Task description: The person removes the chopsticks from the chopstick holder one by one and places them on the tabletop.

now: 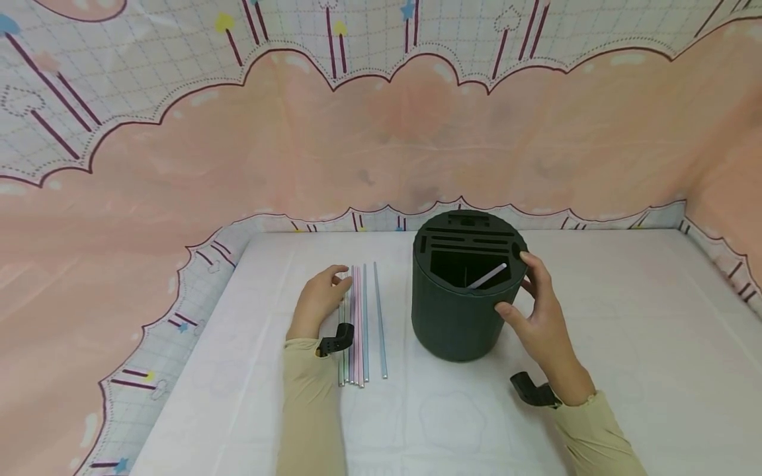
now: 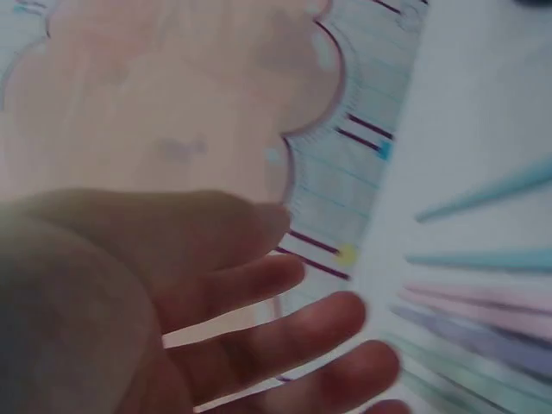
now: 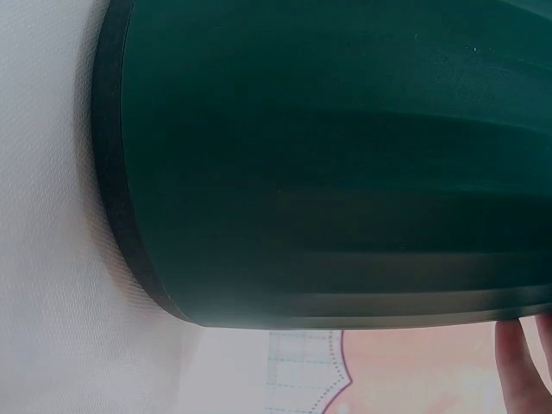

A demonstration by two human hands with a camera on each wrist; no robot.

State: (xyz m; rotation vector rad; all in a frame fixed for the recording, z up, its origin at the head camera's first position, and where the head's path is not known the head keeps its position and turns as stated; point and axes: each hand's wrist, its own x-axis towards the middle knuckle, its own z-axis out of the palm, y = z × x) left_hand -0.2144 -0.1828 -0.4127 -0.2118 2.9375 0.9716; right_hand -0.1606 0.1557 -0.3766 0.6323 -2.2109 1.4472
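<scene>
My right hand (image 1: 543,324) grips the upper right side of a round dark green knife block (image 1: 455,324), thumb at the front and fingers round the edge. Slots and a wider opening mark its top, and a pale chopstick (image 1: 488,276) leans inside the opening. In the right wrist view the block's ribbed green wall (image 3: 328,172) fills most of the picture. Beside several pastel chopsticks (image 1: 358,330), my left hand (image 1: 318,297) hovers at their far ends with nothing held. The left wrist view shows its fingers (image 2: 267,345) spread and relaxed, close to the chopsticks' tapered tips.
One blue chopstick (image 1: 381,324) lies a little apart, between the group and the block. A white cloth (image 1: 452,423) covers the table. Behind it hangs a peach patterned curtain (image 1: 387,145), which also runs along the left and right sides.
</scene>
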